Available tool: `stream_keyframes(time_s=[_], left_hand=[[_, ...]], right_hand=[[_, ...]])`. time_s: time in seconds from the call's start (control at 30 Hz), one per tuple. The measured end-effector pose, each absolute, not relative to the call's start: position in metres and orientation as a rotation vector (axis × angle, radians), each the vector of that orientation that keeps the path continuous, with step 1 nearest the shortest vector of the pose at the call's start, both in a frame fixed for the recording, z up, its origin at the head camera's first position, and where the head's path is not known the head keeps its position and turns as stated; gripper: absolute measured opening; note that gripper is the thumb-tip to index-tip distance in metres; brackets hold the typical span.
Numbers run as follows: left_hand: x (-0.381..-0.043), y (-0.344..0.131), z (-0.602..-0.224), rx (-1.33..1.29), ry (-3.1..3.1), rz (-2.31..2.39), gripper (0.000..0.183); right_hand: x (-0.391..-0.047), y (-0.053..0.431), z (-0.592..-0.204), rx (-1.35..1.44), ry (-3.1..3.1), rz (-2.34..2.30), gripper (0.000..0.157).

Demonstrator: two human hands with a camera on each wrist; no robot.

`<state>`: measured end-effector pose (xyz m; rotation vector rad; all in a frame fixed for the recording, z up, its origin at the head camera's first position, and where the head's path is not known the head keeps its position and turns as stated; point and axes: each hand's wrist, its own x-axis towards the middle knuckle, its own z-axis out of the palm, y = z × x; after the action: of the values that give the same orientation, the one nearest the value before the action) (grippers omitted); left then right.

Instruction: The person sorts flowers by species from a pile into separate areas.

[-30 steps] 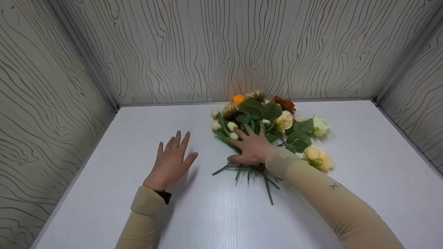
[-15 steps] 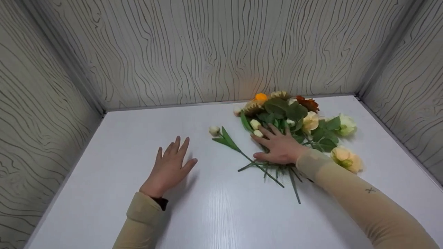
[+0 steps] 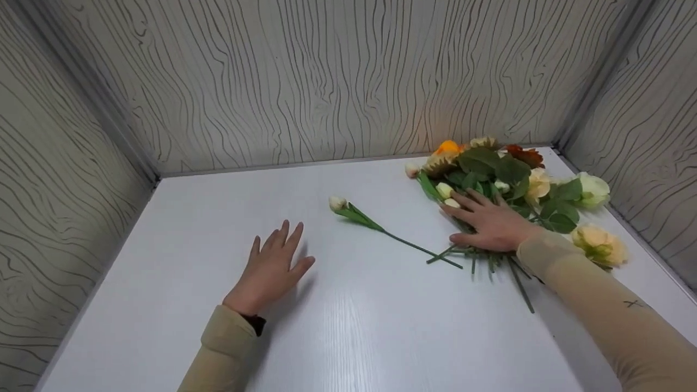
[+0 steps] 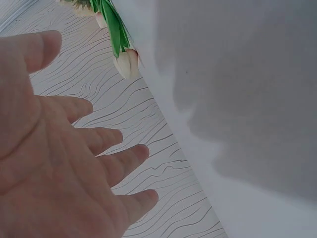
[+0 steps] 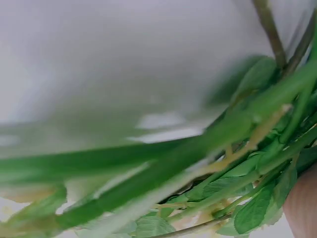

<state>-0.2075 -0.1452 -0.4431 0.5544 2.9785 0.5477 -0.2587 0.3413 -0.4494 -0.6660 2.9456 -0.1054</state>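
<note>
My right hand [image 3: 493, 223] lies with spread, straight fingers over the stems of a pile of flowers [image 3: 479, 163] at the right of the table. Green stems [image 5: 173, 168] fill the right wrist view close up. A single white tulip [image 3: 338, 203] lies left of the pile; its stem end reaches toward the pile's stems. My left hand [image 3: 268, 269] is held over the table, left of that tulip, fingers straight and holding nothing. Its palm faces the left wrist camera, with the white tulip head [image 4: 127, 63] beyond the thumb.
Orange and dark red blooms [image 3: 525, 156] are at the pile's back. A peach rose [image 3: 600, 245] and a pale green rose [image 3: 592, 190] lie at its right, near the table's right edge. Wood-patterned panels [image 3: 326, 81] wall the white table [image 3: 326, 348] at the back and sides.
My right hand has moved to the right, and the flower pile has gone with it. One white tulip has come apart from the pile and stays behind. My left hand has hardly moved.
</note>
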Motion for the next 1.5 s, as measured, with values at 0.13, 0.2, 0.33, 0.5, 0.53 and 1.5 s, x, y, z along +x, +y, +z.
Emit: stream_keyframes(time_s=[0.13, 0.2, 0.33, 0.5, 0.53, 1.5], left_hand=[[-0.208, -0.139, -0.442, 0.574, 2.978, 0.531, 0.076], [-0.209, -0.135, -0.441, 0.589, 2.976, 0.517, 0.076], [-0.212, -0.123, -0.435, 0.620, 2.986, 0.489, 0.075], [-0.217, -0.105, -0.428, 0.680, 3.002, 0.487, 0.073], [-0.217, -0.102, -0.428, 0.694, 3.003, 0.488, 0.073], [-0.212, -0.080, -0.432, 0.570, 2.761, 1.299, 0.032]], right_hand=[[-0.258, 0.338, -0.446, -0.645, 2.941, -0.128, 0.082], [-0.255, 0.330, -0.443, -0.622, 2.944, -0.151, 0.078], [-0.244, 0.301, -0.437, -0.637, 3.021, -0.162, 0.057], [-0.223, 0.258, -0.439, -0.662, 3.128, -0.203, 0.024], [-0.220, 0.250, -0.440, -0.652, 3.139, -0.205, 0.021], [-0.198, 0.184, -0.424, -0.277, 2.791, -1.055, 0.007]])
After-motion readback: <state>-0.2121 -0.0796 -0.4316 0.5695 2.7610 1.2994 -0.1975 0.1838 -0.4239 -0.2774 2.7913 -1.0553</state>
